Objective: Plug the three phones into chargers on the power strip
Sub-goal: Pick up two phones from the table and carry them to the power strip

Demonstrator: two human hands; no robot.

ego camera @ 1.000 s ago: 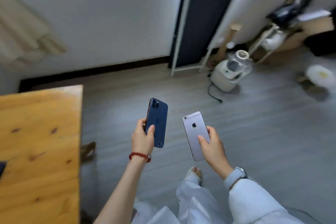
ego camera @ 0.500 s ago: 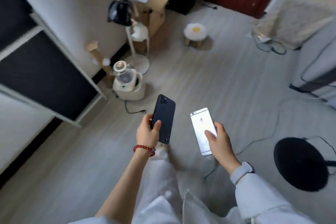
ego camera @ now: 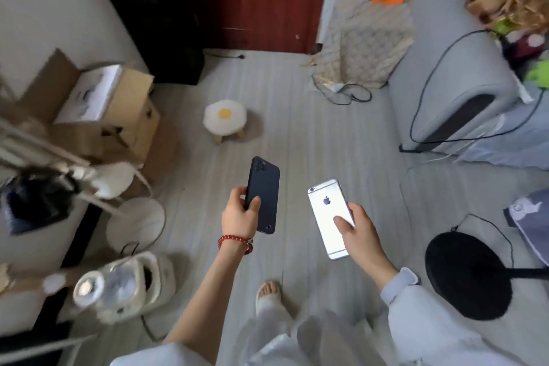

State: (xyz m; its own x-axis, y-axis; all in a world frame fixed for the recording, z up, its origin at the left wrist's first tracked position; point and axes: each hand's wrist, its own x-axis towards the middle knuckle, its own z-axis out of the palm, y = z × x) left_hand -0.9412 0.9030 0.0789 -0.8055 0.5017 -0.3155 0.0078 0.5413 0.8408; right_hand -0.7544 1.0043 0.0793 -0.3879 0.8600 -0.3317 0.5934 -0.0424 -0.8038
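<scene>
Head view: your left hand (ego camera: 240, 212) grips the dark phone (ego camera: 263, 195), your right hand (ego camera: 358, 230) the silver phone (ego camera: 328, 217), both above the floor (ego camera: 297, 134). No power strip visible; loose cables (ego camera: 344, 93) could trip you, jarring either phone loose.

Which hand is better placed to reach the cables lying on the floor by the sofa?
Right, probably. The right hand, holding the silver phone, is on the side of the grey sofa and black floor cables. The left hand holds the dark blue phone, farther away. No power strip is visible.
</scene>
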